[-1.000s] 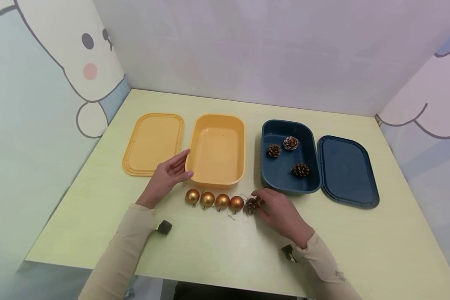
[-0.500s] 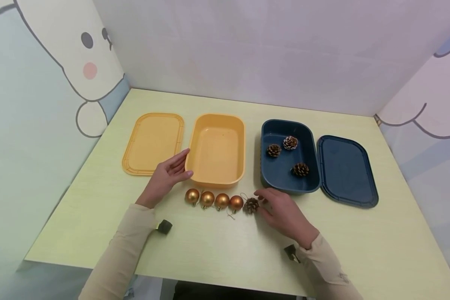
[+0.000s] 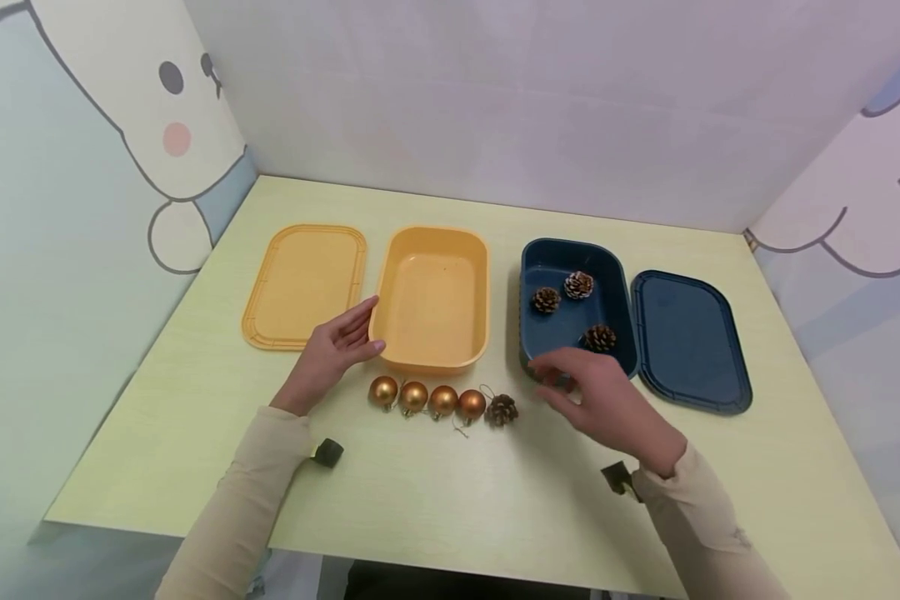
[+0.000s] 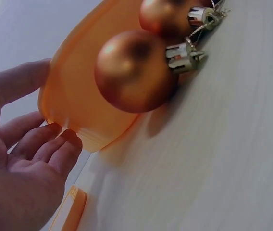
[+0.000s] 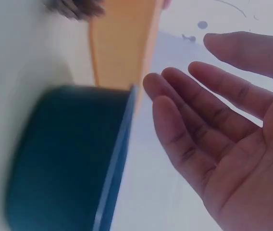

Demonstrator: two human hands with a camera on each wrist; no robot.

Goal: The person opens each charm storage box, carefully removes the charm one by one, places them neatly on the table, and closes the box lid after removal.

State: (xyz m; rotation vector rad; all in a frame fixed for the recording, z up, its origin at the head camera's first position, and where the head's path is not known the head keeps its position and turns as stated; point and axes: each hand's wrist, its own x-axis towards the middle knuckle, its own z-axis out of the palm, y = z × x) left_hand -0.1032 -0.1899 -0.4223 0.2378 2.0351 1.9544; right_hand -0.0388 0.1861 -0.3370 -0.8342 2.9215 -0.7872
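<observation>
Right hand (image 3: 607, 400), empty, fingers loose, hovers near blue box (image 3: 558, 333); left hand (image 3: 337, 354), fingers relaxed, touches yellow box (image 3: 435, 308). A push on that box could set baubles (image 3: 443, 402) rolling.

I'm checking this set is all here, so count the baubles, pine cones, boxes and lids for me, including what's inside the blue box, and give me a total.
Gold baubles: 4
Pine cones: 4 (3 in the blue box, 1 on the table)
Boxes (yellow and blue): 2
Lids (yellow and blue): 2
Total: 12
</observation>
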